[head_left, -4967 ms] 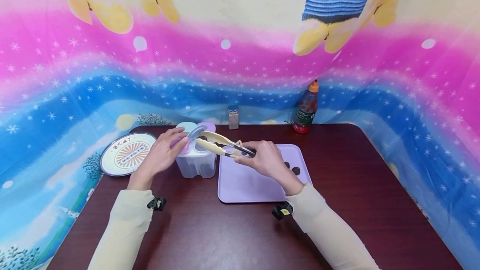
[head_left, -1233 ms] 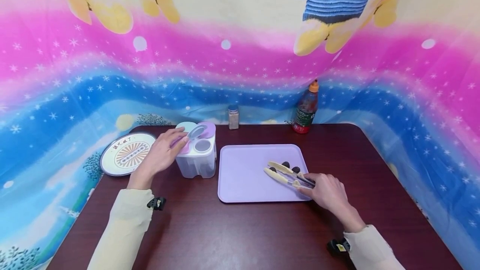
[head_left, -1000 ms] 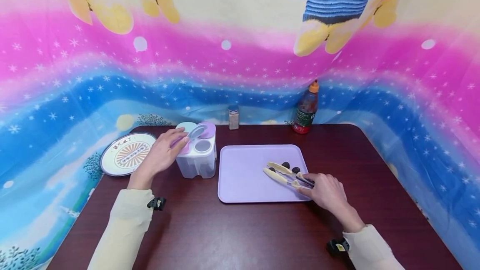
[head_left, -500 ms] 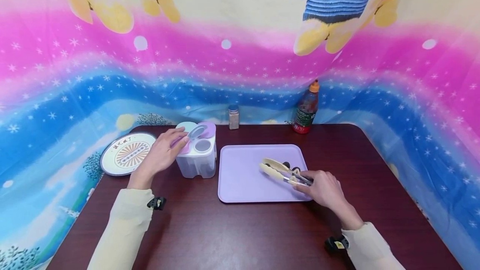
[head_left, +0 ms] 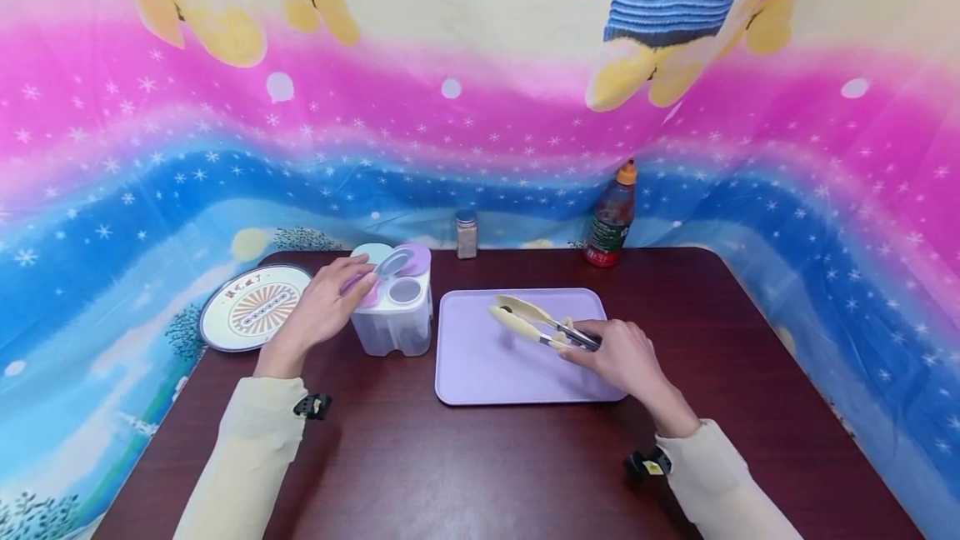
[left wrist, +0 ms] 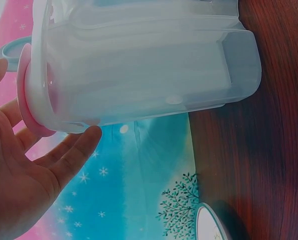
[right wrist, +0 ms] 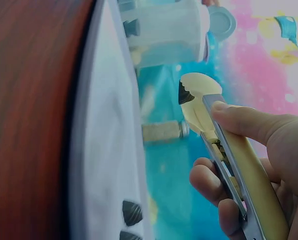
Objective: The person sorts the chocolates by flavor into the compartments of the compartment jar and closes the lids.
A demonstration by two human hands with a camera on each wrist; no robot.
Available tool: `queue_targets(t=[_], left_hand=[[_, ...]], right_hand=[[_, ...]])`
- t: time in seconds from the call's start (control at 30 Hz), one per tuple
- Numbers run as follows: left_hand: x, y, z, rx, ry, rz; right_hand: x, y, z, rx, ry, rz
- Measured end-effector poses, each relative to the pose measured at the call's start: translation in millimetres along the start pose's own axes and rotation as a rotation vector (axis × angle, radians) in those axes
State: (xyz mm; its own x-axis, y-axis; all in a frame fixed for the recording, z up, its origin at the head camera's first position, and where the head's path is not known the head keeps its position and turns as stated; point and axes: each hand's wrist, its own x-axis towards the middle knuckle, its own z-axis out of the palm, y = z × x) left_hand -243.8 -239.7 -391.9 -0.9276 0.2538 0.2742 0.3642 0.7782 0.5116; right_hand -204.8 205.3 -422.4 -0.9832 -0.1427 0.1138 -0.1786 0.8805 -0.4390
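My right hand (head_left: pixel 618 352) grips cream-tipped metal tongs (head_left: pixel 516 327) above the lilac tray (head_left: pixel 465 377). Pinched near the tongs' tips is a small dark ridged piece (right wrist: pixel 184 94). Another such dark piece (right wrist: pixel 132 213) lies on the tray, with part of one more at the right wrist view's lower edge; tongs and hand cover them in the head view. My left hand (head_left: pixel 318 302) rests against the clear storage box (head_left: pixel 392 336), its extended fingers by the pink lid (left wrist: pixel 26 95) and side wall, thumb by the raised grey lid (head_left: pixel 395 263). One round opening (head_left: pixel 405 292) is uncovered.
A patterned plate (head_left: pixel 258 307) leans at the left table edge. Along the back stand a small spice jar (head_left: pixel 467 238) and an orange-capped sauce bottle (head_left: pixel 611 219). Dark pieces (right wrist: pixel 131 27) show inside the box. A printed cloth (head_left: pixel 480 123) hangs behind the table.
Over the last second the tongs closed on a dark piece, lifted it off the tray and moved left towards the box. The left hand has stayed at the box.
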Motion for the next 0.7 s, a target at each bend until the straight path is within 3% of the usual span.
queue_targets(t=[0.43,0.7], left_hand=[[0.5,1.6,-1.0,-0.001,0.004,-0.006],[0.1,0.9,-0.2,0.002,0.004,-0.003]], right_hand=[[14.7,-42.7,-5.2,0.067,0.004,-0.08],[20.3,-64.5,-3.9,0.064,0.068,-0.163]])
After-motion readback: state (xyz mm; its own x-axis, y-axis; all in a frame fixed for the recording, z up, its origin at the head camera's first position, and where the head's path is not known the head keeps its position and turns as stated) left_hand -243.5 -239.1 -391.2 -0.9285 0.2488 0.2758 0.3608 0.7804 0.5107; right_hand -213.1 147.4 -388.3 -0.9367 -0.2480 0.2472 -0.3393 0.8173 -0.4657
